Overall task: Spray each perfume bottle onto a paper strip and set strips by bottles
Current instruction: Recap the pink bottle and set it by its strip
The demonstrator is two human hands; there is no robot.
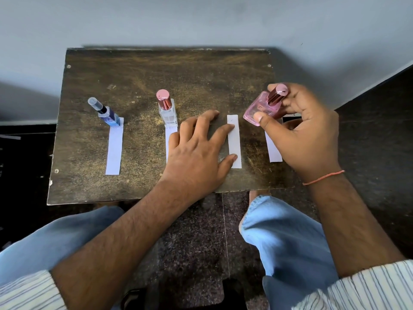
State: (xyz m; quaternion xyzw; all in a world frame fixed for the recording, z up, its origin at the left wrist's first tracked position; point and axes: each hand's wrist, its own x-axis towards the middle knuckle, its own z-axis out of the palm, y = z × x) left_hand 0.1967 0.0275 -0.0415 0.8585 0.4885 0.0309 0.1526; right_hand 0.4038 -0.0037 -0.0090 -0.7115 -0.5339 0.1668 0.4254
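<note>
My right hand (306, 128) grips a pink perfume bottle (260, 109) with a rose cap, tilted and lifted above the table's right side. My left hand (199, 148) lies flat on the table, forefinger and thumb touching a white paper strip (235, 144). A blue bottle (109, 116) with a clear cap stands at the left with a strip (114, 151) in front of it. A clear bottle (167, 113) with a rose cap stands in the middle; its strip (170, 133) is partly hidden under my left hand. A further strip (273, 151) lies under my right hand.
The small dark wooden table (134, 70) stands against a pale wall. A dark speckled floor lies around it, and my knees in blue jeans sit below its front edge.
</note>
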